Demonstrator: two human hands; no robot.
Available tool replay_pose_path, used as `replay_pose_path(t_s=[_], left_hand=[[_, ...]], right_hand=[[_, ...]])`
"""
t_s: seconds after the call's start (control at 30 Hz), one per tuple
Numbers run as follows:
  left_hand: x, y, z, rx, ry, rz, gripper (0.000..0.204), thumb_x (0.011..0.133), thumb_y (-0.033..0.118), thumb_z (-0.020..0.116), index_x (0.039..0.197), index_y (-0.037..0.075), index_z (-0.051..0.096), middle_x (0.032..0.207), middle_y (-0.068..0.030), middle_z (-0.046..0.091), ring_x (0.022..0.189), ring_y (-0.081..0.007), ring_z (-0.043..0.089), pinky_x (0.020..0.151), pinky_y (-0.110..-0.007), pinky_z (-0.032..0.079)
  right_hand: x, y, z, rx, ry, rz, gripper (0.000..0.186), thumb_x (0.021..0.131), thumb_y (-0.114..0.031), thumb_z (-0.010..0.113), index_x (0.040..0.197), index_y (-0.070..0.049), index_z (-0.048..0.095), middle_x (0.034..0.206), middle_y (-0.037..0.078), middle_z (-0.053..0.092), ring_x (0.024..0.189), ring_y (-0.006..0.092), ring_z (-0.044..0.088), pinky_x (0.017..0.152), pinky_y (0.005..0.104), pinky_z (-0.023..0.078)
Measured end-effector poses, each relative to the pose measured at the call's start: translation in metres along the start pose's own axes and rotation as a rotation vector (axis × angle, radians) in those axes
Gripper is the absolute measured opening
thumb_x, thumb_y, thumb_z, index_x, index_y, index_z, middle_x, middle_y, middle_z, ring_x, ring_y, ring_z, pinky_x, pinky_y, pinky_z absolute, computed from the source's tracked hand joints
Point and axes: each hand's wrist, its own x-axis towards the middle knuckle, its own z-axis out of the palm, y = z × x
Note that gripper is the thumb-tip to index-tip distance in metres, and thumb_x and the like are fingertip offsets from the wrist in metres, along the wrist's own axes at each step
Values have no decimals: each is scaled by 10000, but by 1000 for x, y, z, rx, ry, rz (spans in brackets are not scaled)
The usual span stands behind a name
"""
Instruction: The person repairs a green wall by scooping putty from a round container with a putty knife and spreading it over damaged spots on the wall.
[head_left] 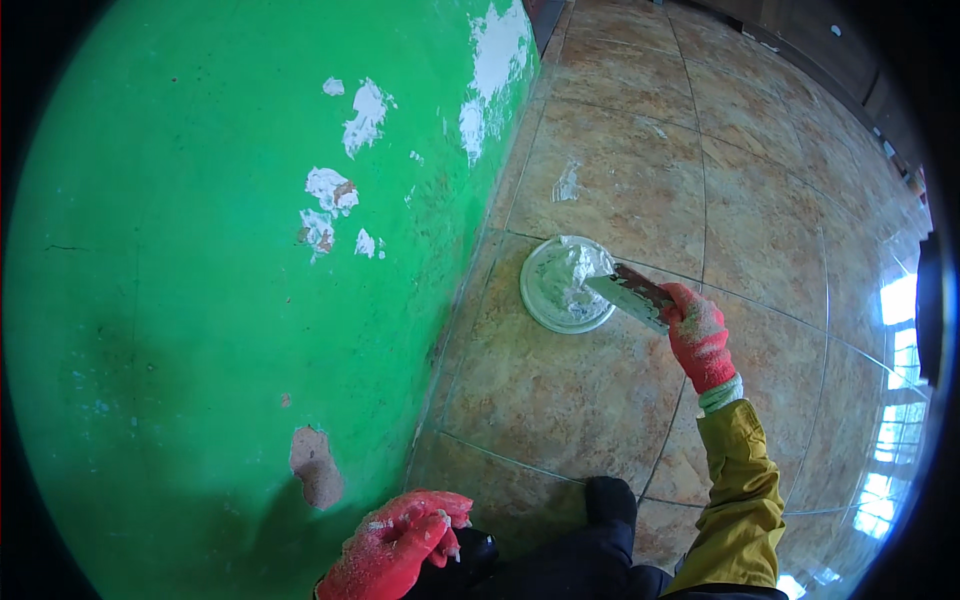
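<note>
My right hand [698, 335], in a red coated glove, is closed around a wide putty knife [634, 296]. The knife's blade tip reaches over the right side of a round white tub lid [566, 318]. White putty [572, 272] lies heaped on that lid, and smears of it cling to the blade. Close to the green wall, my left hand [395, 545] is loosely curled with its fingertips apart. Nothing shows in it, and white residue marks its red glove. Part of its palm is hidden.
The green wall [220, 300] on the left carries white putty patches [368, 118] and a bare chipped spot [316, 468]. Brown floor tiles [760, 260] spread to the right, with a putty smear [567, 182] beyond the lid. My dark-clad foot [610, 498] is near the bottom.
</note>
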Motion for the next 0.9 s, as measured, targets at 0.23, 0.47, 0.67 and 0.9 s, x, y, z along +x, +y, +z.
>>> replay_pose_path(t_s=[0.23, 0.47, 0.67, 0.9], left_hand=[[5, 2, 0, 15, -9, 60, 257, 979, 195, 484, 1105, 4, 602, 947, -60, 624, 659, -89, 545, 554, -203, 402], [5, 1, -5, -16, -35, 42, 246, 961, 126, 507, 1163, 4, 575, 969, -54, 616, 713, -93, 563, 596, -212, 438], [8, -3, -4, 4, -10, 63, 255, 946, 136, 487, 1111, -39, 572, 951, -116, 602, 719, -154, 575, 611, -249, 461], [42, 1, 10, 78, -43, -121, 299, 964, 207, 488, 1146, -21, 555, 945, -70, 590, 753, -123, 577, 646, -242, 479]], right_hand=[[7, 10, 2, -114, -21, -164, 363, 739, -69, 558, 1082, -163, 635, 927, 127, 655, 883, 332, 618, 753, 416, 505], [10, 8, -2, -143, -5, -287, 314, 749, -87, 559, 1039, -162, 655, 886, 104, 658, 855, 304, 628, 720, 403, 511], [19, 7, 7, -186, -20, -394, 313, 700, 6, 546, 972, -116, 641, 823, 105, 649, 766, 321, 615, 667, 398, 491], [10, -5, 0, -179, -4, -183, 221, 778, -57, 554, 985, -88, 624, 799, 155, 633, 762, 352, 614, 655, 416, 485]])
